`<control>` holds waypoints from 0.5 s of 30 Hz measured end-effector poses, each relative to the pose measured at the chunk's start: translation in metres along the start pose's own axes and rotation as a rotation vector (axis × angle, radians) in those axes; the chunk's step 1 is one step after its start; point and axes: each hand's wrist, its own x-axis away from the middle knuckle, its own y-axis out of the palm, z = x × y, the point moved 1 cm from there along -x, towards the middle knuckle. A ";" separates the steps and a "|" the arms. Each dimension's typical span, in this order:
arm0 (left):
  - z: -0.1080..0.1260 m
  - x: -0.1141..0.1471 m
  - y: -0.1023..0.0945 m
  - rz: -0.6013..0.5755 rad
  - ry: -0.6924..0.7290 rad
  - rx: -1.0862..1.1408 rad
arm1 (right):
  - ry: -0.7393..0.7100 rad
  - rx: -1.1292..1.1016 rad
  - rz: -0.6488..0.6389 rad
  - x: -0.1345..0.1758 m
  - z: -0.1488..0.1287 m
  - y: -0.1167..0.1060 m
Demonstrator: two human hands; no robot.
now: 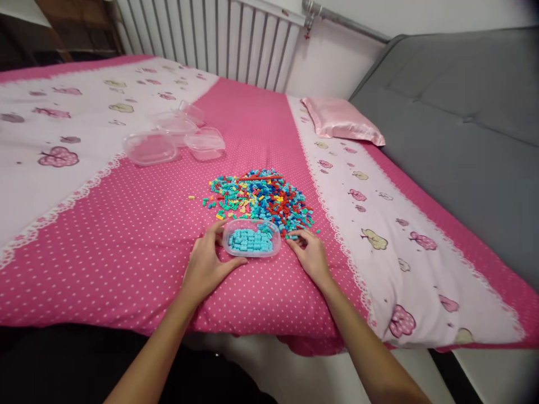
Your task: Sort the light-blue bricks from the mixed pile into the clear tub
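Observation:
A clear plastic container (pixel 275 249) sits on the bed, part filled with light blue toy bricks (pixel 250 241). My left hand (pixel 206 261) grips it from the left, thumb along the near side and fingers round the far left. Just right of the container, my right hand (pixel 309 252) is closed, thumb and forefinger pinched on a small blue-green toy brick (pixel 292 237). Beyond both hands spreads a loose pile of toy bricks (pixel 269 196) in blue, teal, red and yellow. A long red strip (pixel 261 178) lies across its far part.
Several clear plastic containers or lids (pixel 151 148) lie at the far left on the pink dotted bedspread (pixel 138 224). A pink pillow (pixel 341 119) rests against the grey headboard (pixel 458 112) on the right. At the back stands a white radiator (pixel 219 42).

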 end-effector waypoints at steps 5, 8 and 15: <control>0.006 0.002 -0.004 -0.017 0.002 -0.039 | 0.041 -0.098 -0.020 -0.001 -0.006 -0.006; 0.007 0.008 -0.004 -0.002 0.000 -0.063 | 0.046 -0.175 -0.062 -0.009 -0.012 -0.023; 0.014 0.014 -0.004 0.002 -0.009 -0.148 | 0.056 -0.554 -0.234 -0.067 -0.054 -0.063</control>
